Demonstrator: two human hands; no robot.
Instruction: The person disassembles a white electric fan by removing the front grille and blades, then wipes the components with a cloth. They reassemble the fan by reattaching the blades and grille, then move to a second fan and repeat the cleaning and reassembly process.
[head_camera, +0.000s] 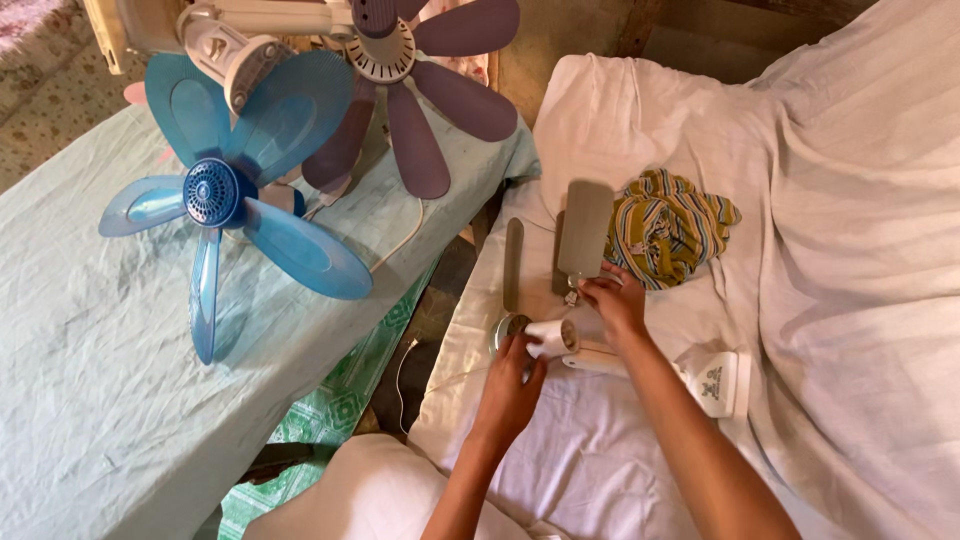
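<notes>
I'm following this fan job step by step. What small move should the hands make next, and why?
Probably ease the grey blade toward the white motor hub: the right hand pinches the blade's narrow end just above the hub, which the left hand steadies on the white sheet.

Purple fan cut off by top edge; left hand hides fan motor underside
</notes>
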